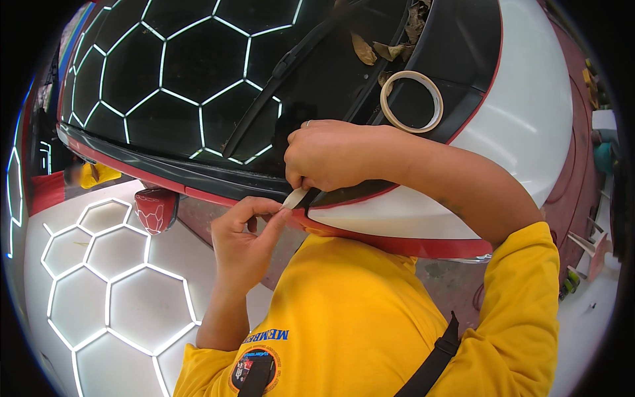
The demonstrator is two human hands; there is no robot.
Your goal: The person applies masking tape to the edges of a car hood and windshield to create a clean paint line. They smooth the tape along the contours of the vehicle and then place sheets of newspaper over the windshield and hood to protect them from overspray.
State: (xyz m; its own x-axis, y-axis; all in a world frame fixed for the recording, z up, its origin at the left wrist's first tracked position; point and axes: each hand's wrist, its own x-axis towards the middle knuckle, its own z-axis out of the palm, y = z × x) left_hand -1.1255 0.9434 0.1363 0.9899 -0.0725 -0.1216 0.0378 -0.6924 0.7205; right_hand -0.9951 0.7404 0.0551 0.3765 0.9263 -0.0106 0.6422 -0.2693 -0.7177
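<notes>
Beside the red body edge [205,195] — dark windshield [205,56] is spreading wide beyond — the left hand [246,228] is pinching the tape strip [295,198] at its lower end. The right hand [331,153] (arching from above) is pinching the upper end.

Tape strip [294,197] between left hand [243,231] and right hand [331,152]

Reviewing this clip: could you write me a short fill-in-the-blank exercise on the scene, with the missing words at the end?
1. The left hand and right hand hold one pale strip of ____.
2. The round roll lies beyond the ____ forearm.
3. The white car panel has a ____ edge.
4. The person's sleeves are ____.

Missing words: tape; right; red; yellow.
</notes>
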